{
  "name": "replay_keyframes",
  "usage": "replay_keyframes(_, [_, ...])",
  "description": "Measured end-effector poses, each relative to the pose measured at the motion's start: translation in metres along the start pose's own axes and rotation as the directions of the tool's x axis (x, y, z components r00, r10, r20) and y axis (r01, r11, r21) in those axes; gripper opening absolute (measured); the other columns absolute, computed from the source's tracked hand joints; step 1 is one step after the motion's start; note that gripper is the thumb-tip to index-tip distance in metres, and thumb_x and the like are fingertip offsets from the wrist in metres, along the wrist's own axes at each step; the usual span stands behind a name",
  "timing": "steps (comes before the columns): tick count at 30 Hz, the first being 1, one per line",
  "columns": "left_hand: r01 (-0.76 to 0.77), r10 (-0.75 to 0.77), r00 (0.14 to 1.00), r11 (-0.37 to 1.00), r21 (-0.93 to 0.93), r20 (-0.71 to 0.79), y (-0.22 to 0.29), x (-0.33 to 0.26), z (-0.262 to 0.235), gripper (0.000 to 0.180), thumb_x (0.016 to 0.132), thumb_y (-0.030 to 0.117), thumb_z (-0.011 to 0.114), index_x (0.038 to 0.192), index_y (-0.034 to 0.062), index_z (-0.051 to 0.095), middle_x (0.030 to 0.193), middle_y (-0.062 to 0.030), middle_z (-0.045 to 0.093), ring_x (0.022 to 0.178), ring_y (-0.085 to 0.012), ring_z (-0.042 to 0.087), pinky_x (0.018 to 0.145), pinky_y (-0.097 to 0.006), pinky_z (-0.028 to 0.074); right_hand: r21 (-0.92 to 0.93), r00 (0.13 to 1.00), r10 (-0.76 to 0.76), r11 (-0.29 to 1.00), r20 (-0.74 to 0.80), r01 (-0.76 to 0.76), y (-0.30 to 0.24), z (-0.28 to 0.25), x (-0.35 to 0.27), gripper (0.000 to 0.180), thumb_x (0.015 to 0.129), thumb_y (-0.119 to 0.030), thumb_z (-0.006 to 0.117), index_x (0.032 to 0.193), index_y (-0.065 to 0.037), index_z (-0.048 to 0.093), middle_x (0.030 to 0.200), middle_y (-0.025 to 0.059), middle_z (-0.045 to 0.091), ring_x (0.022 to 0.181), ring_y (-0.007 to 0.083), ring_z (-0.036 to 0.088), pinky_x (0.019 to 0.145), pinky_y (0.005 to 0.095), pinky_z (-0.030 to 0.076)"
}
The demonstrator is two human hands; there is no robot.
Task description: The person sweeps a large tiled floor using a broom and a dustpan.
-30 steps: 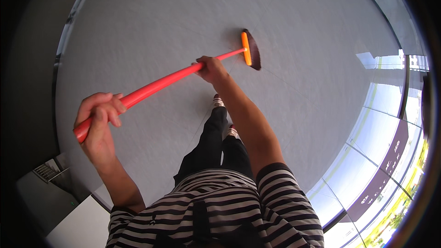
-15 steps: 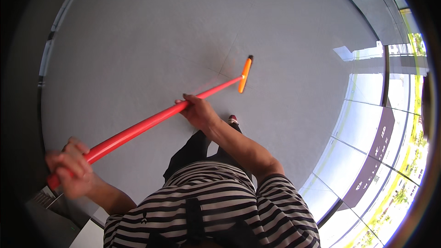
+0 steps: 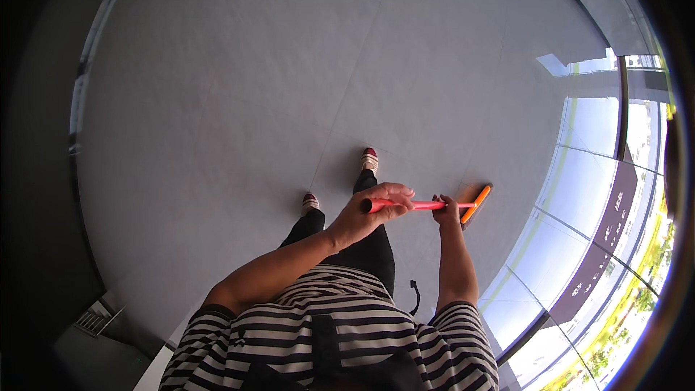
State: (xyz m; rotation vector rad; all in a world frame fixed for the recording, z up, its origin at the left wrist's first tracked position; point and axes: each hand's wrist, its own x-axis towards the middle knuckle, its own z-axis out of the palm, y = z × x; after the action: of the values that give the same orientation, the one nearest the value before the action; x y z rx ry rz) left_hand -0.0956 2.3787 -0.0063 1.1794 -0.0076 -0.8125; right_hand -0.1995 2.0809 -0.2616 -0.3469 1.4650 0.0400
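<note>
A broom with a red handle (image 3: 426,205) and an orange head (image 3: 478,203) reaches from in front of my body out to the right. Near the handle's top end, my left hand (image 3: 365,216) grips it between the thumb and partly stretched fingers. Farther down, close to the head, my right hand (image 3: 447,211) has its fingers round the handle. Dark bristles show along the edge of the head, which is low at the grey floor (image 3: 239,87).
My two feet in red and white shoes (image 3: 370,160) stand on the floor. Bright glass panels (image 3: 579,195) run along the right, with a dark mat (image 3: 597,246) beyond them. A dark wall (image 3: 43,174) borders the left, and a small metal grille (image 3: 93,318) is at the lower left.
The broom head has swung from ahead of me round to my right and nearer. My left hand has come from the far left to the middle; my right hand has moved right. Both still hold the broom.
</note>
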Motion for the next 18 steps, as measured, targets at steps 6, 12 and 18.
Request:
replay_keyframes(6, [-0.332,0.407,0.863,0.903,0.271,-0.299,0.129,-0.027,-0.065,0.018,0.08,-0.002,0.049,0.096,-0.0046,0.056,0.06,-0.0065,0.054,0.065,-0.0179,0.056,0.084,-0.038,0.045,-0.281,0.857,0.27,0.947,0.439,-0.155,0.07,0.203,-0.054,0.017,0.081,-0.002,0.051,0.092,0.006,0.043,0.083,0.0194,0.054,0.079,0.0292,0.057,0.073,0.0395,0.051])
replay_keyframes(12, [-0.277,0.844,0.467,0.424,0.863,-0.265,0.232,-0.112,-0.031,0.017,0.075,-0.001,0.045,0.089,-0.0046,0.053,0.05,-0.0056,0.047,0.048,-0.0138,0.046,0.062,-0.034,0.045,-0.628,0.496,0.648,0.742,0.579,-0.236,0.213,0.358,-0.198,0.011,0.083,-0.002,0.047,0.087,0.006,0.041,0.086,0.0171,0.049,0.076,0.0277,0.057,0.068,0.0366,0.053])
replay_keyframes(18, [-0.392,0.783,0.549,-0.067,0.918,0.291,0.253,-0.153,0.005,0.022,0.078,0.008,0.037,0.071,0.0009,0.056,0.045,-0.0013,0.04,0.043,-0.0137,0.04,0.054,-0.034,0.043,-0.726,0.18,0.81,0.582,0.559,-0.365,0.245,0.368,-0.271,0.007,0.082,-0.003,0.048,0.084,0.001,0.043,0.074,0.0129,0.051,0.073,0.0247,0.058,0.068,0.0363,0.052])
